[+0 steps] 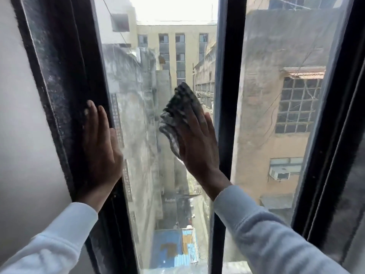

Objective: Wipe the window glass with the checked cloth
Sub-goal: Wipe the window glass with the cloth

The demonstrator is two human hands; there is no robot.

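Note:
A tall pane of window glass [138, 107] fills the middle, smeared and hazy on its left half. The dark grey checked cloth [177, 109] lies flat against the pane at mid height. My right hand [197, 143] presses it to the glass with flat, spread fingers, and the cloth sticks out above and left of my fingertips. My left hand [98, 147] rests flat with its palm on the black left frame [65, 95], fingers pointing up, holding nothing.
A black vertical bar [227, 95] bounds the pane just right of my right hand. Beyond it is a second pane [280, 115] and another black frame [339, 135]. A white wall [23, 115] stands at the left. Buildings and an alley lie far below outside.

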